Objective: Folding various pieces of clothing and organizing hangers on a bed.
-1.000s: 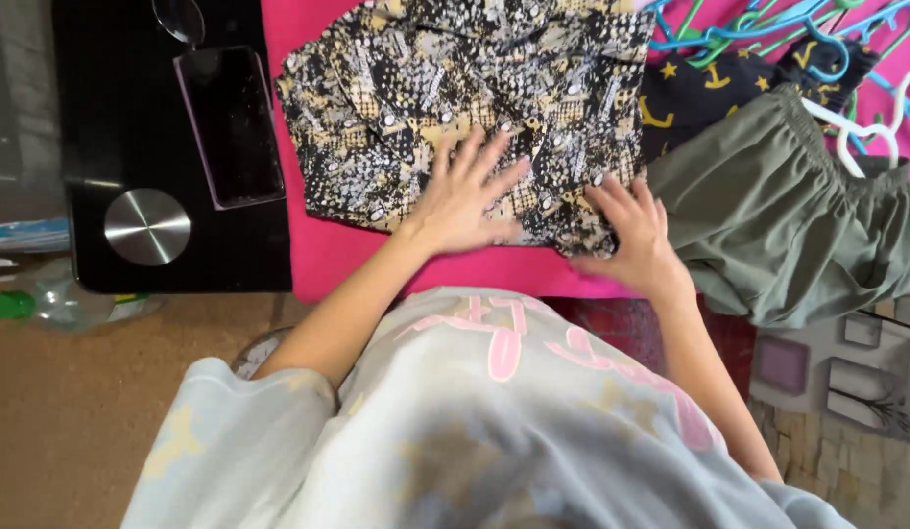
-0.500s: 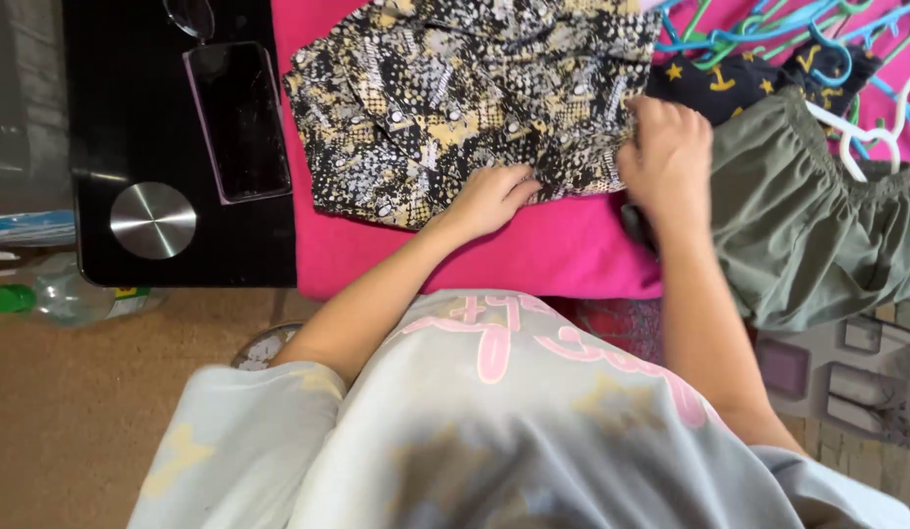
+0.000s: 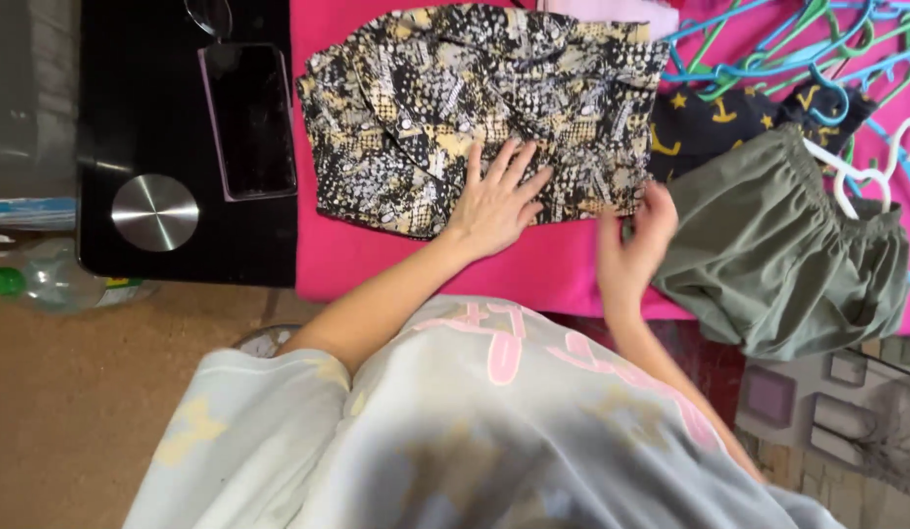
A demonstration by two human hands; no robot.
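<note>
Left hand [image 3: 496,201] lies flat, fingers spread, gripping nothing, on the folded patterned shirt [image 3: 475,108] at 12 o'clock on the pink cover [image 3: 563,260]; right hand [image 3: 636,245], blurred, appears to pinch the shirt's edge at 3 o'clock; a tug there could undo the fold or snag the olive garment [image 3: 778,245] alongside.

Feed's bright w/ even indoor light, colours strong, shadows soft. I see glare on the round metal disc [image 3: 154,212] and faint sheen on the phone screen [image 3: 247,120]. My right hand [image 3: 633,245] shows motion blur; the shirt close to cam is soft.
</note>
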